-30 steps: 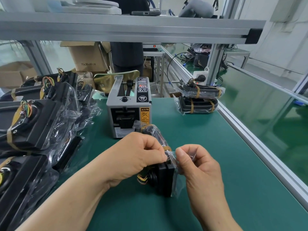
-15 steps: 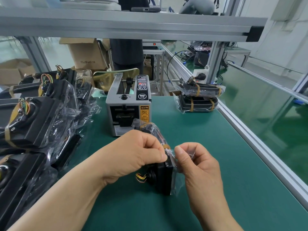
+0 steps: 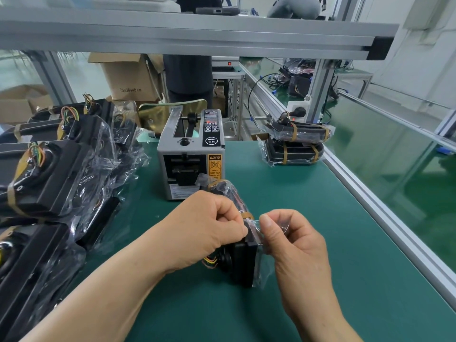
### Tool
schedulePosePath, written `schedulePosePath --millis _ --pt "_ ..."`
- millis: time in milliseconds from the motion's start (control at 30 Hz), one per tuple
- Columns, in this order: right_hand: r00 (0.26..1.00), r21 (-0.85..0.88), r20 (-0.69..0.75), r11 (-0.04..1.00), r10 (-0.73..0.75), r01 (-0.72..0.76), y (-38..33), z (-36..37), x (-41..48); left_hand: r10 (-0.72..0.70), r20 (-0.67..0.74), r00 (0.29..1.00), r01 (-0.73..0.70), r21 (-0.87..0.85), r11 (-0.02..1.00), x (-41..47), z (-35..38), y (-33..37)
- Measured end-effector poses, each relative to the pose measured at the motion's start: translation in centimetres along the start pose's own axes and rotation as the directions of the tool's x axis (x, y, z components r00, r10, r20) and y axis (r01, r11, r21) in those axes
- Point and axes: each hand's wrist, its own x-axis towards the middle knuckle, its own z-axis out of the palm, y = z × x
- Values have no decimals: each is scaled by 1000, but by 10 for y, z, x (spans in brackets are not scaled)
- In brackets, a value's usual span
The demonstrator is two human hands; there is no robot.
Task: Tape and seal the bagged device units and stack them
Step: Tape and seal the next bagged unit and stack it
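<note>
Step in hand, likely: folding bag flap for taping. Left hand [image 3: 209, 230] and right hand [image 3: 293, 238] both pinch clear bag on black device unit [image 3: 243, 260], upright on green mat [image 3: 308, 218]. Next: tape from dispenser [image 3: 191, 156], then onto stack of 2 [image 3: 294, 144]

Green mat [image 3: 320, 225] lies open on the right — tape dispenser [image 3: 191, 156] blocks ahead, bagged units [image 3: 56, 174] crowd the left.
</note>
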Motion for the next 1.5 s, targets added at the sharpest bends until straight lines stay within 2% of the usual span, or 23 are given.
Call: schedulePosePath --millis 267,500,567,700,767,967,1033,1100,1200,1333,1400,1500 --pt "1000 20 -1 1000 14 -14 -3 1 0 -20 -64 998 21 16 1000 0 0 -5" --pt "1000 -11 10 1000 9 -9 -3 0 -1 -76 -249 966 53 -100 994 6 16 -15" --pt "1000 -12 2 1000 16 -16 -3 -1 -1 -47 -222 974 21 -117 993 5 17 -17" --pt "999 3 -11 999 44 -44 -3 -6 1 -38 -64 997 27 -159 987 0 13 -17" --pt "999 0 20 999 51 -51 -6 -5 1 -46 -81 996 32 -168 985 1 12 -17" --pt "987 -299 132 953 88 -45 -11 -8 7 -103 -162 981 55 -278 959 8 8 -26" --pt "979 -305 163 950 121 -67 -14 -11 11 -63 -331 941 4 -177 984 15 1 -32" --pt "968 -302 198 949 154 -89 -15 -13 15 109 -442 891 -90 63 994 23 -10 -35" --pt "959 -364 234 929 162 -68 -18 -14 19 381 -297 875 -263 369 891 34 -28 -34" --pt "955 -444 247 895 166 -40 -24 -16 23 483 -88 871 -352 575 739 45 -44 -32" --pt "951 -515 265 857 158 1 -30 -19 28 511 -86 855 -356 618 701 47 -43 -34" --pt "930 -633 331 768 160 93 -44 -21 38 529 -161 833 -359 570 739 50 -38 -41"
